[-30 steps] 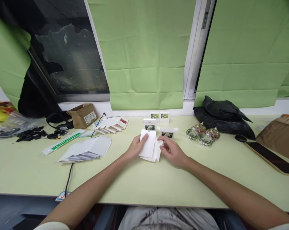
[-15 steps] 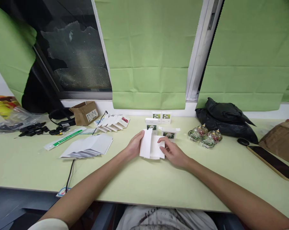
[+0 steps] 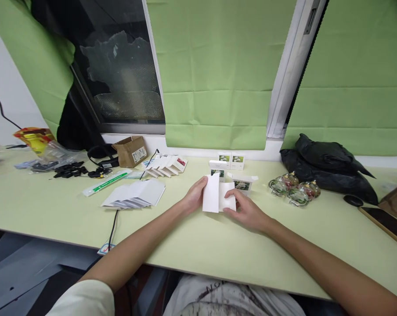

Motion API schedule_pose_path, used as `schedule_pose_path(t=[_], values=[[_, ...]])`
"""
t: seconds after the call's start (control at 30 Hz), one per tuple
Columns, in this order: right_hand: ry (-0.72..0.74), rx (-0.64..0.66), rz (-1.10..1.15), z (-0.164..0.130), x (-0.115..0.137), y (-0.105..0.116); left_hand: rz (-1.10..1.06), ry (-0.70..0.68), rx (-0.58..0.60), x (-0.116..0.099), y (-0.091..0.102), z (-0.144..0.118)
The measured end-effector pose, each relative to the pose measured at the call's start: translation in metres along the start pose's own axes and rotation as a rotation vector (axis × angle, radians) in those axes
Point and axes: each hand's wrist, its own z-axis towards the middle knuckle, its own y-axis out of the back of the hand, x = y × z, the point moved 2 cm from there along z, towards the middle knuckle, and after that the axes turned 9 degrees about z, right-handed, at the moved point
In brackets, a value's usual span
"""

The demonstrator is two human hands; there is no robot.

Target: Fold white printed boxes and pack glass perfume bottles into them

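A small white paper box (image 3: 211,195), partly unfolded with its panels at an angle, is held above the table between both my hands. My left hand (image 3: 196,196) grips its left edge, thumb near the top. On the right, my right hand (image 3: 247,211) has the box's right panel between thumb and fingers. Just behind stands a box with raised flaps (image 3: 243,185) and a flower picture. Beside it is another picture box (image 3: 217,174), partly covered by the held one. Farther back, white picture boxes (image 3: 237,161) stand together.
Flat white cartons (image 3: 135,193) lie fanned at left, with more folded cartons (image 3: 165,165) behind. A brown cardboard box (image 3: 131,152) stands near the window. Plastic-wrapped ornaments (image 3: 297,193), a black bag (image 3: 326,169) and a phone (image 3: 386,224) lie at right.
The view has swung left, so things sit farther right in it. The box's panels have turned in my hands, and my right fingers have shifted on its right panel.
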Motion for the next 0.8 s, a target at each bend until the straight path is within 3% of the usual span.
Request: schedule_pose_path(t=[0.2, 0.3, 0.4, 0.6, 0.73, 0.8], values=[[0.049, -0.082, -0.004, 0.001, -0.003, 0.0, 0.06, -0.072, -0.004, 0.003, -0.001, 0.001], [0.055, -0.125, 0.011, 0.002, 0.0, 0.001, 0.241, -0.231, -0.032, 0.001, -0.002, -0.007], [0.058, -0.179, 0.033, 0.002, 0.004, 0.003, 0.386, -0.372, 0.05, -0.001, -0.006, -0.017], [0.036, -0.244, 0.079, 0.0, 0.004, 0.004, 0.342, -0.263, 0.166, -0.004, -0.006, -0.016], [0.057, -0.302, 0.067, -0.001, 0.001, 0.006, 0.468, -0.178, 0.315, -0.002, -0.008, -0.015], [0.073, -0.316, 0.048, -0.002, -0.002, 0.006, 0.519, -0.164, 0.304, -0.001, -0.008, -0.016]])
